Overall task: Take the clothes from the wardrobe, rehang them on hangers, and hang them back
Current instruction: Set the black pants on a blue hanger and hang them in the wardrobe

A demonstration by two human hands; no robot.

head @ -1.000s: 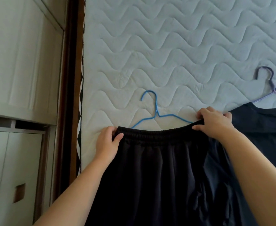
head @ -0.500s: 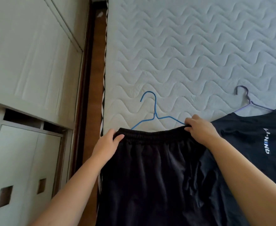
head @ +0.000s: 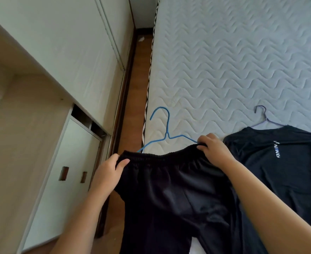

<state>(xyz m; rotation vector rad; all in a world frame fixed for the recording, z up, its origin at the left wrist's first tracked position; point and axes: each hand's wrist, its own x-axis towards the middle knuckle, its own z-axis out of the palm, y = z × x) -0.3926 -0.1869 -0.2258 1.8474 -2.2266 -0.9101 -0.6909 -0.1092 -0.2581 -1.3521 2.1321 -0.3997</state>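
Note:
Black shorts [head: 171, 195] with an elastic waistband hang from a blue wire hanger [head: 166, 132], whose hook sticks up above the waistband. My left hand [head: 108, 173] grips the waistband's left end. At the right end, my right hand [head: 213, 149] pinches the waistband where the hanger's arm goes under the cloth. The shorts are lifted off the mattress edge and their left side hangs over the floor gap.
A quilted white mattress [head: 233, 61] fills the right. On it lies a dark T-shirt [head: 279, 162] with white lettering on a purple hanger [head: 264, 118]. White wardrobe doors [head: 68, 43] and a lower cabinet [head: 66, 176] stand left, across a narrow wooden floor strip [head: 136, 85].
The shorts on the blue hanger have come up off the mattress and swung left towards the wardrobe. The view has turned left, showing more wardrobe and floor. Both hands keep their grip.

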